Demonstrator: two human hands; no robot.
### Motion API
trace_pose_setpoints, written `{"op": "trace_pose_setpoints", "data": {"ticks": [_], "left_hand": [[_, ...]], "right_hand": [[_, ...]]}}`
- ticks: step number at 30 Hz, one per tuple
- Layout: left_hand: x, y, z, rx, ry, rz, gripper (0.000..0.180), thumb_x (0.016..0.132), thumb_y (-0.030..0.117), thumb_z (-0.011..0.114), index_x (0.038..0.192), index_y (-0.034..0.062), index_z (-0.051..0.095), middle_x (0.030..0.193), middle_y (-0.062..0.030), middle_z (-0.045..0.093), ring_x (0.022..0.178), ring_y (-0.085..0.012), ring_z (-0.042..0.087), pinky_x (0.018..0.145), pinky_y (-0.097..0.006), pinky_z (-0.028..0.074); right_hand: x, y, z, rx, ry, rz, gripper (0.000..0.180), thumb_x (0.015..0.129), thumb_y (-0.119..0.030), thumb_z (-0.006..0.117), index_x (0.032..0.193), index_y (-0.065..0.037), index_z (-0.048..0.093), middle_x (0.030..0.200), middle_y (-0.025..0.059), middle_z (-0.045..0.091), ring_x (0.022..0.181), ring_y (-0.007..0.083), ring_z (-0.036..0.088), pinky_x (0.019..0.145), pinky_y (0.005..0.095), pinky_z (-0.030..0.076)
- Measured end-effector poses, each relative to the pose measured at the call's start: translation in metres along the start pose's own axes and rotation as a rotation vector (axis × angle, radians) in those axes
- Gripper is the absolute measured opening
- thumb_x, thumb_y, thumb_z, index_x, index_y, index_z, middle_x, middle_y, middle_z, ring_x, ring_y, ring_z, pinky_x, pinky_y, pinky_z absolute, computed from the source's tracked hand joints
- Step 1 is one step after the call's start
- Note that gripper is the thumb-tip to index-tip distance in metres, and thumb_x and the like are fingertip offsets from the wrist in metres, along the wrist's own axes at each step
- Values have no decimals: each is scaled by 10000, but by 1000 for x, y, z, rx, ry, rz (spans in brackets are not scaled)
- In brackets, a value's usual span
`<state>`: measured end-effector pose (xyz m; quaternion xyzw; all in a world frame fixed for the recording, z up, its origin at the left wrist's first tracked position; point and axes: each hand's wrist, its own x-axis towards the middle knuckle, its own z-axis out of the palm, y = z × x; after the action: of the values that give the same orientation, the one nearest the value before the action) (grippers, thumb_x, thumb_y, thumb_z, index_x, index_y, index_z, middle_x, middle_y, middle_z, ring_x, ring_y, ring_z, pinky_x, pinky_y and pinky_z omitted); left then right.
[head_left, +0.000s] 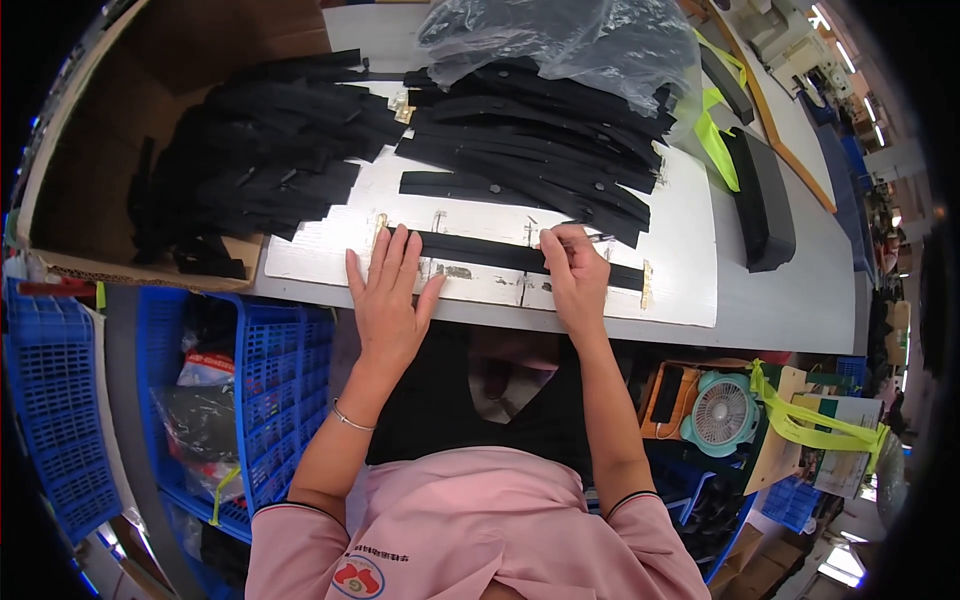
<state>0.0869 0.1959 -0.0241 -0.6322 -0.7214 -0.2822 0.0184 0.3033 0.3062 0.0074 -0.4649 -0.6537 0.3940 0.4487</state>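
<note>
A narrow black fabric strip lies flat across a white board, along pencil-like marks and pieces of tape. My left hand rests flat on its left end, fingers stretched out. Toward the strip's right part, my right hand is closed in a pinch around a thin pen-like tool, mostly hidden by the fingers. Just beyond, another black strip lies in front of a heap of similar black strips.
A cardboard box at the left is piled with black strips. Clear plastic covers part of the far heap. At the right lies a long black block. Blue crates and a small green fan stand below the table edge.
</note>
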Motion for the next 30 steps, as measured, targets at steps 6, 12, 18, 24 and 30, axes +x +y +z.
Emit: {"op": "trace_pose_setpoints", "data": {"ticks": [6,12,18,24,30], "left_hand": [[0,0,-2,-9,-2,-16,573,956,269,719,1465,54,567,1548,-119,521,1497,-307,403,1244,-589,140],[1,1,-5,-14,0,-28,562,953,265,720,1452,46,581,1538,-120,532,1493,-304,410,1245,-591,135],[1,2,-3,-14,4,-24,556,952,267,721,1444,42,590,1535,-117,536,1487,-302,418,1246,-587,133],[1,1,-2,17,34,-3,548,931,295,741,1395,28,623,1487,-123,574,1456,-303,450,1238,-599,156],[1,2,-1,10,37,-7,540,931,290,742,1390,29,630,1488,-119,575,1458,-303,450,1238,-600,154]], "right_hand": [[0,7,3,-49,-28,35,203,1019,-186,676,956,7,677,762,33,669,666,75,585,640,235,468],[1,7,4,-79,-46,16,206,1012,-180,682,946,15,681,780,49,682,670,84,600,648,241,477],[2,11,6,-107,-44,-19,208,1005,-162,686,919,28,681,796,57,698,671,90,616,648,253,486],[-1,11,-1,-28,-76,73,173,976,-155,706,894,-4,695,695,48,672,609,73,586,593,241,459],[-2,12,-3,-62,-152,23,182,986,-150,687,895,6,711,697,-25,647,631,26,498,594,208,401]]}}
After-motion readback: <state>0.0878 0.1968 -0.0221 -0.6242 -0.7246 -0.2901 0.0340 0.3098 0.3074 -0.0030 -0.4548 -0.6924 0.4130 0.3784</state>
